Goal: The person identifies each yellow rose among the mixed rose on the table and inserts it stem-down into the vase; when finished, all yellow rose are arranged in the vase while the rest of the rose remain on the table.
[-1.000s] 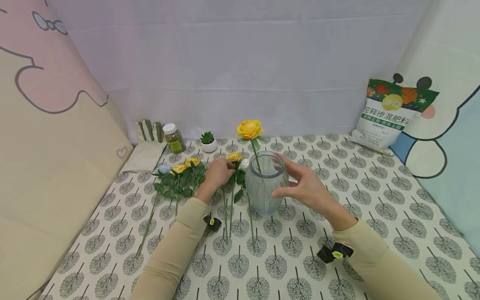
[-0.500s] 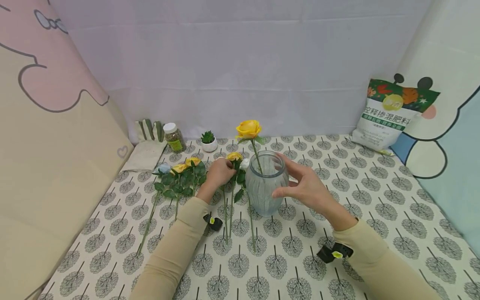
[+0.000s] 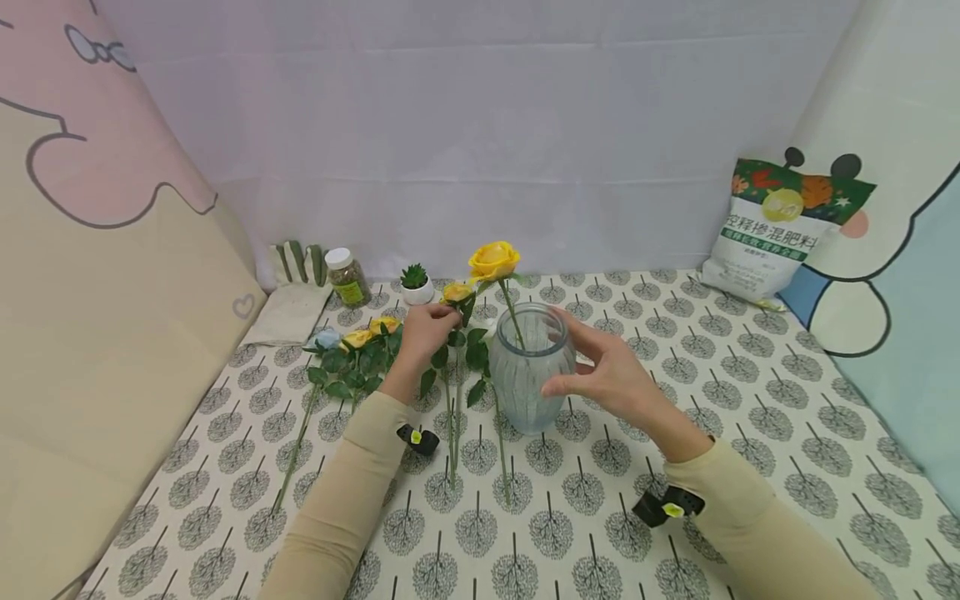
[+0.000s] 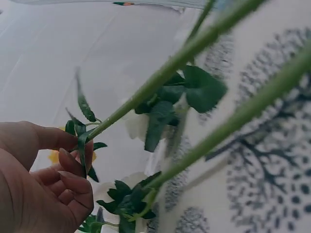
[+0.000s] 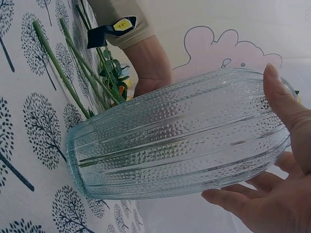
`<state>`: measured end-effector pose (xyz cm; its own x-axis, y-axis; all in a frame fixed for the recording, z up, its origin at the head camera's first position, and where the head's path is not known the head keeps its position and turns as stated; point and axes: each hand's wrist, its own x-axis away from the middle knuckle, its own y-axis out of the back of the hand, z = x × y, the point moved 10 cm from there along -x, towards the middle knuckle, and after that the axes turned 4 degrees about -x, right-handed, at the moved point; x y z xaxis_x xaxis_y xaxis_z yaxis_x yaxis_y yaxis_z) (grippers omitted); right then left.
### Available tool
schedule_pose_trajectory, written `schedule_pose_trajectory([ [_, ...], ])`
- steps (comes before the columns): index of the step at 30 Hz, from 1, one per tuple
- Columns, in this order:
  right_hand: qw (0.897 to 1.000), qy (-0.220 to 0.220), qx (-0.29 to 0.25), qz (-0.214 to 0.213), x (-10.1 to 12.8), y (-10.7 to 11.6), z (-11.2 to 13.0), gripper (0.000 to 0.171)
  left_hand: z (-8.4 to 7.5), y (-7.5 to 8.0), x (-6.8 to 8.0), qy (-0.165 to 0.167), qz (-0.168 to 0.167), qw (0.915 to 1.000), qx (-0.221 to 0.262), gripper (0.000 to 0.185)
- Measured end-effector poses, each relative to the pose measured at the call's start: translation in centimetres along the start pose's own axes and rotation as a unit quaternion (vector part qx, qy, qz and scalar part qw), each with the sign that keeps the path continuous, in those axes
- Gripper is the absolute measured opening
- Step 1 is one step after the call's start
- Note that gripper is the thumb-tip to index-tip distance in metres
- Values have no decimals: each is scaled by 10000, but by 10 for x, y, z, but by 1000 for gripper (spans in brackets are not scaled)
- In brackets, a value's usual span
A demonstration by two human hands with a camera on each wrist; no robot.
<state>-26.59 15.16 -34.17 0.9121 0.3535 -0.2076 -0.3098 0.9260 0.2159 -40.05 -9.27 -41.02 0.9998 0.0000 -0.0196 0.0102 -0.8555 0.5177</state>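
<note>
My left hand [image 3: 426,335] pinches a yellow rose [image 3: 457,292] by its stem, close below the bloom. In the left wrist view its green stem [image 4: 160,80] slants up from the thumb and fingertips. My right hand [image 3: 621,379] holds the ribbed glass vase [image 3: 528,396] at its right side, thumb in front and fingers behind. The vase stands upright on the table. One yellow rose [image 3: 493,261] leans in it, its bloom above the rim. A white flower [image 3: 491,327] lies just left of the vase, partly hidden by it.
Left of my left hand lie more yellow roses [image 3: 357,337] and a pale blue flower [image 3: 324,337]. Behind them are gloves [image 3: 288,312], a lidded jar [image 3: 348,279] and a small potted succulent [image 3: 417,285]. A fertilizer bag [image 3: 780,233] leans at the back right.
My left hand has shifted a little left and away from me, raising the yellow rose's bloom off the table. The right hand and the vase have stayed in place.
</note>
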Motion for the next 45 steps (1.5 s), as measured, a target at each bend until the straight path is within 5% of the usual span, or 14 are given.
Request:
schedule_pose_trajectory([
  [5, 10000, 15, -47, 2, -1, 0, 1, 105, 3, 6, 0, 494, 397, 9936, 933, 37],
  [10, 10000, 7, -25, 14, 0, 0, 0, 104, 5, 4, -1, 880, 814, 9773, 1749, 42],
  [15, 10000, 12, -28, 22, 0, 0, 0, 104, 3, -2, -2, 1069, 1126, 9472, 2804, 39],
  [22, 10000, 39, -67, 52, 0, 0, 1, 104, 0, -11, -1, 1315, 1562, 8981, 3895, 9],
  [27, 10000, 63, -43, 62, -1, -1, 1, 104, -4, -13, 1, 1390, 1873, 8734, 4275, 9],
  [32, 10000, 32, 3, 34, -1, 0, 1, 104, -11, -11, 6, 1358, 2107, 8491, 4649, 32],
  [40, 9999, -7, 110, -11, 0, 1, 0, 105, -28, -5, 12, 1049, 2398, 8316, 4897, 9],
  [45, 10000, 4, 27, 24, -1, 0, 0, 105, -38, 2, 16, 751, 2548, 8196, 5076, 11],
])
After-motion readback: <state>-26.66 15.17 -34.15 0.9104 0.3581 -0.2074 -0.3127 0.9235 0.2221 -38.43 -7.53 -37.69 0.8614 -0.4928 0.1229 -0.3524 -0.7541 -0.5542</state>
